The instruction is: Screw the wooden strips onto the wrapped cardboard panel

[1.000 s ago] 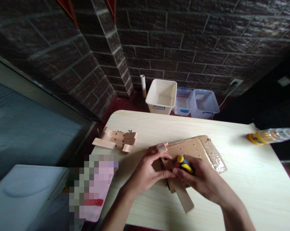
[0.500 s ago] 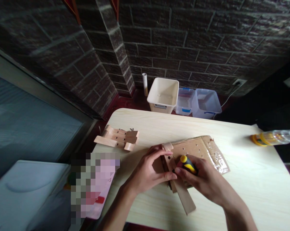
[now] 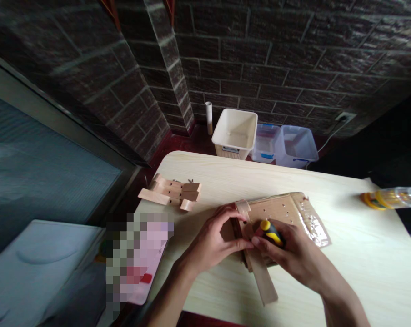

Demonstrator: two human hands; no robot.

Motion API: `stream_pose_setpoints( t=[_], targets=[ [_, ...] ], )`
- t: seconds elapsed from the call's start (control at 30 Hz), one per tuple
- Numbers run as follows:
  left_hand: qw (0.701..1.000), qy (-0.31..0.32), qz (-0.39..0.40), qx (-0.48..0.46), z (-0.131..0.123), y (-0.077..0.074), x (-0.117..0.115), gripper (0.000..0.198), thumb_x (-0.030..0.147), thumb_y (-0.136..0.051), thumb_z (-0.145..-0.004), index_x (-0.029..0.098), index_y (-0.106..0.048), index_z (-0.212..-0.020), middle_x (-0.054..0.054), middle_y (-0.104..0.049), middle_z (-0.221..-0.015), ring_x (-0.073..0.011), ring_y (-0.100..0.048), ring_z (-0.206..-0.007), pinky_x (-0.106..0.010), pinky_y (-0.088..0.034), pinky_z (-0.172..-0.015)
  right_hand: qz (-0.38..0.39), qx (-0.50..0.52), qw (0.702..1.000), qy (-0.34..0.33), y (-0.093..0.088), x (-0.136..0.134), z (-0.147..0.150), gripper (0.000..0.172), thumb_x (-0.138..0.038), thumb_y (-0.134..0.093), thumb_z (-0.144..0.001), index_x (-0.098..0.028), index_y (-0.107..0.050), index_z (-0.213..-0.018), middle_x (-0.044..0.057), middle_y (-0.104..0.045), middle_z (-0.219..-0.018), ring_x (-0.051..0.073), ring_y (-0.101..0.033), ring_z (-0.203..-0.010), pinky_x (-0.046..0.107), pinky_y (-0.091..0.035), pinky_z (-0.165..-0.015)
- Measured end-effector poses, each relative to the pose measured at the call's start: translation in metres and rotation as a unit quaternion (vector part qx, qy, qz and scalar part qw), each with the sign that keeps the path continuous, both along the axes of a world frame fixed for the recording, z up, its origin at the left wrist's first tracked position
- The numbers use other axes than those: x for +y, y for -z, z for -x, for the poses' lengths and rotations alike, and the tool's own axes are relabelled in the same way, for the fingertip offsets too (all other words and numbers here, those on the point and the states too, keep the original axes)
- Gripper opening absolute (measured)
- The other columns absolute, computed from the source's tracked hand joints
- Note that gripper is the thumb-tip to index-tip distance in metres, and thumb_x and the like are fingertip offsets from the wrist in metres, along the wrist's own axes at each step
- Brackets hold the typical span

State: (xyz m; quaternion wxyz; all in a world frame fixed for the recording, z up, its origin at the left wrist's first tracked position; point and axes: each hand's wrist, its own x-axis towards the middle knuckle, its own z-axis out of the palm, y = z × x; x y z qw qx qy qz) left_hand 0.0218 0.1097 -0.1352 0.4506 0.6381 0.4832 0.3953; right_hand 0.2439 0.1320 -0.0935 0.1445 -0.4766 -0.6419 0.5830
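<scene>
Both hands are working near the front edge of the bench point(image 3: 362, 268), roughly midway along it. The left hand point(image 3: 219, 236) is curled over the upper part of a wooden slat point(image 3: 262, 279), pinching it between thumb and fingers. The right hand point(image 3: 290, 259) is wrapped tight around a screwdriver point(image 3: 271, 231) with a yellow and black handle. Can't see the tip, the fingers hide it, but it's right up against the slat.

The slat lies across a brown panel point(image 3: 277, 209) with small holes in it, and its free end points at the front edge. A clear plastic bag point(image 3: 314, 225) touches the panel's right side. A little pile of slats point(image 3: 171, 193) sits by the left edge, well apart from the hands. A plastic bottle point(image 3: 393, 198) lies on its side at the right edge. On the floor past the far edge there's a cream basket point(image 3: 236, 134) with two clear bins point(image 3: 294, 145) just beside it.
</scene>
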Motion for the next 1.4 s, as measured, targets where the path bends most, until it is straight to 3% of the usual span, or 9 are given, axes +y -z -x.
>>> stream_pose_setpoints(
  t=[0.1, 0.3, 0.4, 0.77, 1.03, 1.4],
  targets=[
    [1.0, 0.011, 0.008, 0.006, 0.0, -0.002, 0.0, 0.033, 0.038, -0.082, -0.08, 0.025, -0.067, -0.107, -0.003, -0.07, -0.113, -0.0223, -0.064, -0.115, -0.036, -0.05, -0.104, 0.008, 0.002, 1.0, -0.006, 0.003, -0.001, -0.002, 0.033, -0.052, -0.062, -0.095, -0.019, -0.066, -0.092, 0.0, -0.063, -0.08, 0.013, -0.05, -0.069, 0.025, -0.042, -0.059],
    [0.998, 0.05, 0.026, 0.024, 0.003, -0.008, -0.001, 0.028, 0.021, -0.073, -0.084, 0.028, -0.069, -0.111, -0.004, -0.061, -0.138, -0.0261, -0.054, -0.135, -0.041, -0.043, -0.117, 0.011, 0.016, 1.0, -0.015, 0.003, -0.003, -0.005, 0.029, -0.049, -0.064, -0.095, -0.02, -0.067, -0.095, 0.0, -0.063, -0.083, 0.014, -0.052, -0.072, 0.026, -0.043, -0.061],
    [0.998, 0.056, 0.022, 0.02, 0.004, -0.007, 0.0, 0.023, 0.021, -0.067, -0.088, 0.027, -0.07, -0.111, -0.005, -0.059, -0.142, -0.0265, -0.051, -0.139, -0.043, -0.041, -0.119, 0.001, 0.016, 1.0, -0.016, 0.0, -0.003, -0.004, 0.024, -0.045, -0.065, -0.095, -0.021, -0.067, -0.094, -0.001, -0.063, -0.082, 0.014, -0.053, -0.072, 0.025, -0.043, -0.063],
    [0.998, 0.052, 0.011, 0.025, 0.002, -0.003, 0.0, 0.019, 0.022, -0.066, -0.091, 0.028, -0.07, -0.109, -0.003, -0.061, -0.135, -0.0222, -0.054, -0.135, -0.038, -0.044, -0.118, -0.085, -0.015, 0.996, -0.033, -0.005, -0.003, 0.0, 0.025, -0.044, -0.059, -0.099, -0.022, -0.063, -0.089, -0.001, -0.064, -0.082, 0.013, -0.057, -0.075, 0.026, -0.043, -0.068],
    [0.999, 0.047, 0.017, 0.012, 0.002, -0.004, -0.001, 0.014, 0.018, -0.067, -0.089, 0.025, -0.071, -0.1, -0.006, -0.062, -0.134, -0.0255, -0.054, -0.135, -0.042, -0.045, -0.117, -0.084, -0.022, 0.995, -0.044, -0.004, -0.002, 0.003, 0.02, -0.041, -0.062, -0.098, -0.022, -0.064, -0.091, 0.0, -0.068, -0.089, 0.014, -0.061, -0.078, 0.026, -0.046, -0.071],
    [0.999, 0.045, 0.015, 0.023, -0.001, -0.008, -0.002, 0.014, 0.016, -0.068, -0.084, 0.023, -0.068, -0.096, -0.007, -0.057, -0.141, -0.0291, -0.049, -0.14, -0.045, -0.045, -0.117, -0.069, -0.03, 0.996, -0.038, -0.005, -0.002, 0.003, 0.021, -0.041, -0.064, -0.096, -0.021, -0.064, -0.088, -0.002, -0.066, -0.08, 0.013, -0.057, -0.071, 0.025, -0.043, -0.064]
  ],
)
